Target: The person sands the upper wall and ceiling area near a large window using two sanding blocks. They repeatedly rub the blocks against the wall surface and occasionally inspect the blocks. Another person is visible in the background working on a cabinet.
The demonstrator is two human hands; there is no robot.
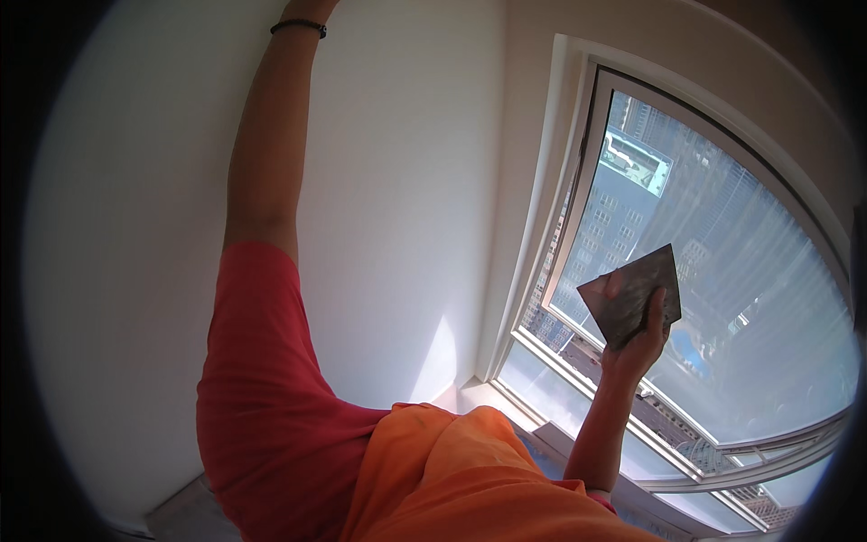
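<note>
My right hand (640, 339) grips a flat, dark grey, four-cornered plate (640, 291) with a mottled surface. The thumb lies along the face nearest me, and a fingertip shows near the plate's left corner. Both are held up in front of the window glass (738, 271), apart from the wall. Raised along the white wall (399, 203), my left arm (267, 149) wears a dark beaded bracelet (298, 27). Beyond that wrist my left hand is out of view past the top edge, so whatever it touches is hidden.
A pale window frame (569, 237) borders the glass, with lower panes (548, 372) beneath it. Tall buildings (609, 210) stand outside. Sunlight makes a bright patch (437, 359) low on the wall near the corner. Orange cloth (467, 474) covers my front over a red sleeve (264, 339).
</note>
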